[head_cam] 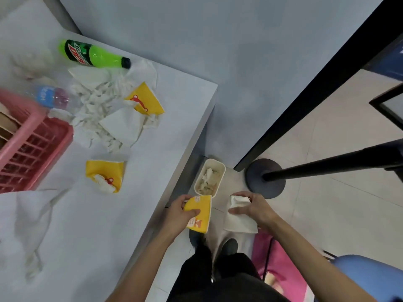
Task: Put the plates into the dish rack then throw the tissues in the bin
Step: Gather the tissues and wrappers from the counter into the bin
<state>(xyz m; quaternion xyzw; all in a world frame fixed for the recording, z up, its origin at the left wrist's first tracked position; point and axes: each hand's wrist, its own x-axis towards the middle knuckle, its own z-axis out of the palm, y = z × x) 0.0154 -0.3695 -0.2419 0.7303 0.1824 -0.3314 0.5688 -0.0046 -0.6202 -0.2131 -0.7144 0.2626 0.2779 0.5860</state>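
Along the desk's (141,192) left edge at 9 o'clock sits the pink dish rack (32,149), tissues (102,118) heaped beside it; the bin (222,171) stands on open floor past the right edge. Near its 6 o'clock, the left hand (177,211) curls its fingers (192,212) round a yellow packet (201,223), and the right hand (258,209) pinches a white tissue (239,223) in its fingers (236,211). A green bottle (93,54) at 11 o'clock carries the Mountain Dew label.

Yellow tissue pack (199,214) in left hand (178,212), white tissue (239,222) in right hand (255,209), both near the white floor bin (222,177)

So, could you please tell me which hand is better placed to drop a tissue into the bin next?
Probably the right hand: it grips a loose white tissue near the bin, while the left hand holds only the yellow packet.
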